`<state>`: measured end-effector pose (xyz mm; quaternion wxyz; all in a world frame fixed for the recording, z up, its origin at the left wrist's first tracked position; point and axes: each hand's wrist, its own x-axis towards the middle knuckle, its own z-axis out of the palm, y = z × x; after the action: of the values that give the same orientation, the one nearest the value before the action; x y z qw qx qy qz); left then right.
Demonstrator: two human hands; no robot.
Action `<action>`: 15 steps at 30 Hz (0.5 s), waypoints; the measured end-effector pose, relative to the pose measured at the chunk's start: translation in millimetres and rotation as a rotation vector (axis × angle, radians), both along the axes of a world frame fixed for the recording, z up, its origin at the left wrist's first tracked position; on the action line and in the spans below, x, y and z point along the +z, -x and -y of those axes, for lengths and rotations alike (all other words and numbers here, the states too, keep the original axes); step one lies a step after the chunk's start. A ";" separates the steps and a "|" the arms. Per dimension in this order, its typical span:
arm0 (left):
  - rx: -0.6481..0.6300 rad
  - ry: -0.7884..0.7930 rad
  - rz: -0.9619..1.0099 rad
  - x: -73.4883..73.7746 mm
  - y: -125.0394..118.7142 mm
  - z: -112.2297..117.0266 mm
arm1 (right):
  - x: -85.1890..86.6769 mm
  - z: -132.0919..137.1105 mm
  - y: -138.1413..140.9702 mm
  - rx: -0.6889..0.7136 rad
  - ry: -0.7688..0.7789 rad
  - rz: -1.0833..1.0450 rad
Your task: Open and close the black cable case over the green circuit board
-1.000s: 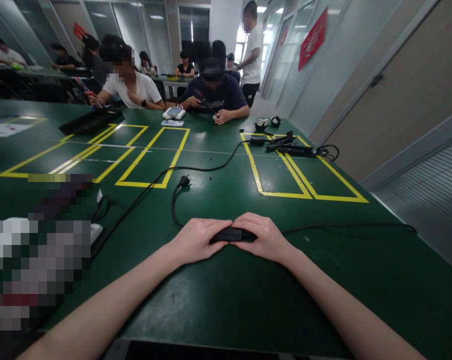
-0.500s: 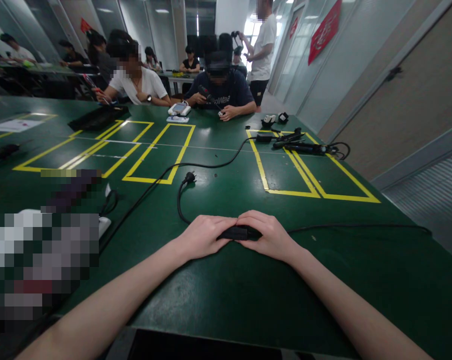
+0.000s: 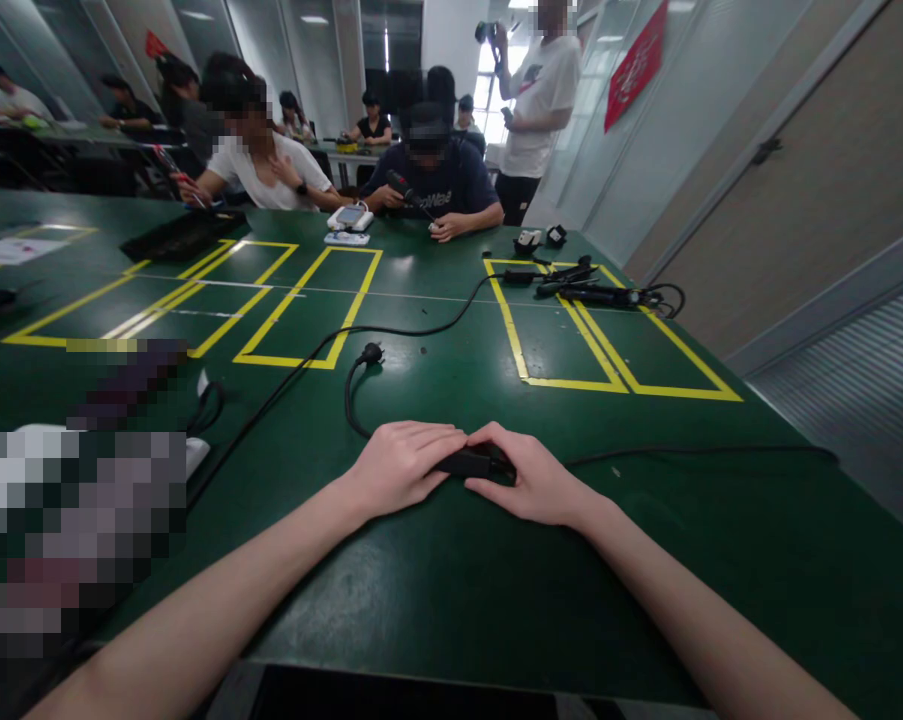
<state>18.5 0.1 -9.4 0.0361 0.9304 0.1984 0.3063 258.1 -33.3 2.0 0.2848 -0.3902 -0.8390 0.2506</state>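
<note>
A black power adapter (image 3: 469, 463) lies low over the green table top between my hands. My left hand (image 3: 406, 462) is closed around its left part, fingers over the top and thumb below. My right hand (image 3: 530, 473) curves around its right end, with fingertips at the upper edge and the thumb at the lower edge. From the left side a short black cord leads to a plug (image 3: 373, 354) lying on the table. A thin black cable (image 3: 706, 450) runs off to the right from the other end.
Yellow tape rectangles (image 3: 571, 382) mark the green table (image 3: 436, 600). At the right back lie black cables and an adapter (image 3: 522, 276). A long cord (image 3: 398, 331) crosses the middle. Two people sit opposite, one holding a power screwdriver (image 3: 402, 188); another stands behind. Pixelated items fill the left.
My right thumb and fingers have spread a little apart at the adapter's right end, and more of the adapter shows. The view has shifted slightly. The standing person has raised a camera-like object.
</note>
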 end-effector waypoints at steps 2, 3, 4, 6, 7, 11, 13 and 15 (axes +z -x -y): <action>-0.010 -0.051 0.010 -0.4 0.9 -1.3 | 1.8 2.3 -0.2 -0.003 0.183 -0.067; -0.013 -0.066 0.011 -0.3 1.1 -1.9 | 2.2 2.9 -0.1 0.000 0.260 -0.110; -0.015 -0.078 0.012 0.2 1.0 -2.3 | 2.4 3.2 0.0 0.002 0.317 -0.154; -0.012 -0.095 0.020 2.2 0.7 -3.1 | 2.4 3.0 0.5 -0.003 0.359 -0.229; -0.009 -0.104 0.032 3.7 0.6 -3.4 | 2.4 2.7 0.7 -0.009 0.362 -0.258; 0.018 -0.142 0.129 11.5 3.1 -5.5 | 2.7 0.5 -0.4 -0.058 0.403 -0.349; 0.053 -0.171 0.187 15.5 6.0 -6.7 | 4.1 -1.9 -3.7 -0.102 0.429 -0.425; 0.098 -0.209 0.229 18.7 9.0 -7.6 | 7.5 -5.5 -9.4 -0.155 0.425 -0.523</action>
<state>9.6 7.8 9.3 -0.0535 0.8772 0.2053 0.4308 267.6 -27.8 9.5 0.4208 -0.4257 -0.6347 0.4888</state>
